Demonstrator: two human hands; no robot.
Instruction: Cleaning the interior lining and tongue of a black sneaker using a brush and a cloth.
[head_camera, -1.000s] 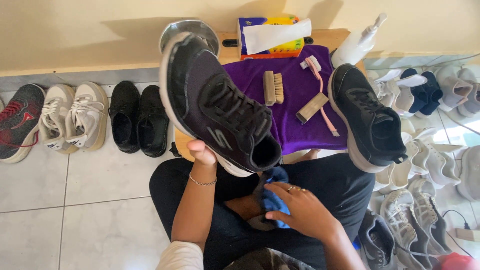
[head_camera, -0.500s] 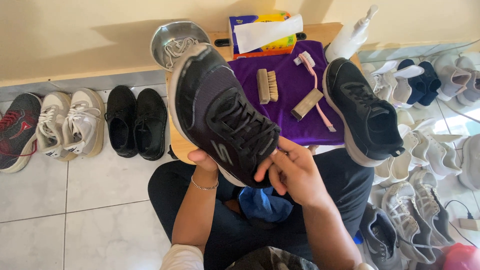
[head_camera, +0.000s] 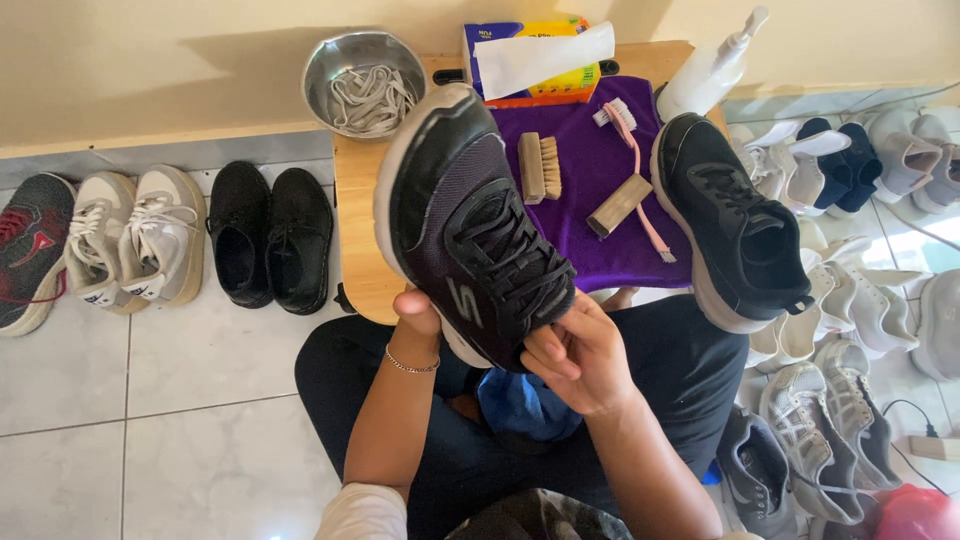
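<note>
My left hand (head_camera: 420, 312) grips a black sneaker with a white sole (head_camera: 470, 220) from beneath, holding it up over my lap. My right hand (head_camera: 580, 350) has its fingers closed on the shoe's rear opening near the laces. A blue cloth (head_camera: 520, 405) lies in my lap under the hands. The matching black sneaker (head_camera: 735, 235) rests at the right edge of a low wooden table (head_camera: 360, 250). On the table a purple cloth (head_camera: 590, 215) carries a wooden brush (head_camera: 540, 167), a pink-handled brush (head_camera: 630, 150) and a small wooden block (head_camera: 620, 205).
A metal bowl of white laces (head_camera: 365, 80), a tissue pack (head_camera: 535, 55) and a white pump bottle (head_camera: 710, 70) stand at the table's back. Pairs of shoes (head_camera: 165, 245) line the wall at left; several white and dark shoes (head_camera: 860, 290) crowd the floor at right.
My right hand let go of the blue cloth in my lap and rose to grip the sneaker's heel end. The shoe tilted with its toe further toward the bowl.
</note>
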